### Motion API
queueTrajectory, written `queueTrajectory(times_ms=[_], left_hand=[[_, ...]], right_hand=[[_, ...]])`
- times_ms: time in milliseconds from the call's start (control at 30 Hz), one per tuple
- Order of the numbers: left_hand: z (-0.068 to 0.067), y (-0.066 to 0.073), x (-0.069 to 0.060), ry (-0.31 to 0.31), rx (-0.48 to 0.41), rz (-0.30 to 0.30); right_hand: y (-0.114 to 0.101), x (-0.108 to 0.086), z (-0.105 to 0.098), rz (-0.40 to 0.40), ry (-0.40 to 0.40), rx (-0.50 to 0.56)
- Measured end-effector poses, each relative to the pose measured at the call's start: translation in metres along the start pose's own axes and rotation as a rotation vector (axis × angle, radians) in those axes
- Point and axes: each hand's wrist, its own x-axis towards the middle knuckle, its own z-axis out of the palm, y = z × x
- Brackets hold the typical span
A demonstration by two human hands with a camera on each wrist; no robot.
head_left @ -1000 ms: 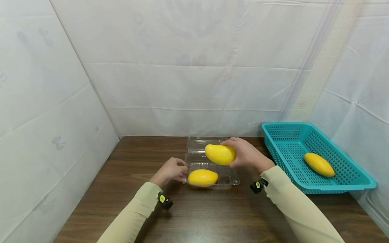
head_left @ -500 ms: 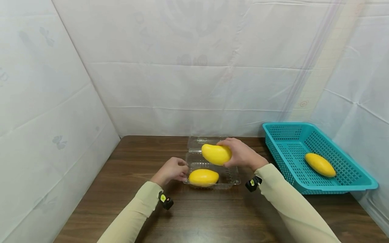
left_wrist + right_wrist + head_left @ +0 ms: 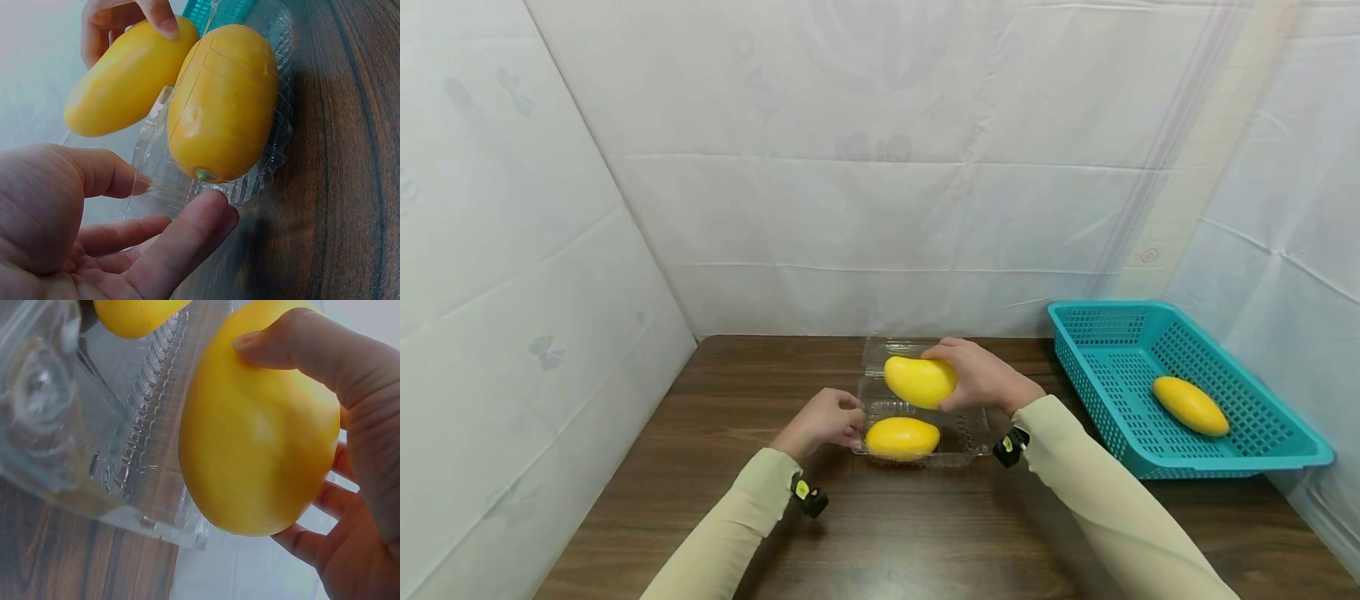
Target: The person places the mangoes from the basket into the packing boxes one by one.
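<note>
A yellow mango is gripped in my right hand, thumb on one side and fingers round the other. It hangs above the back part of a clear plastic clamshell container, whose lid is folded back. Inside the container, near its front left, lies a second mango, its green stem end toward my left hand in the left wrist view. My left hand pinches the container's left side between thumb and fingers.
A teal plastic basket stands at the right, with another mango in it. The brown wooden table meets white sheeting at its back and both sides.
My right hand has moved left with its mango, now over the mango in the container. The left hand stays at the container's left side.
</note>
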Motion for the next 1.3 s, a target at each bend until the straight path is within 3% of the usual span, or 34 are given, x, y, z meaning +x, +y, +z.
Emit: queueTrajectory(times_ms=[833, 1300], left_hand=[[0.000, 0.000, 0.001, -0.001, -0.005, -0.004], [0.001, -0.001, 0.000, 0.005, -0.014, -0.004]], right_hand=[[-0.010, 0.020, 0.023, 0.017, -0.092, -0.100], [-0.015, 0.024, 0.029, 0.019, -0.142, -0.101]])
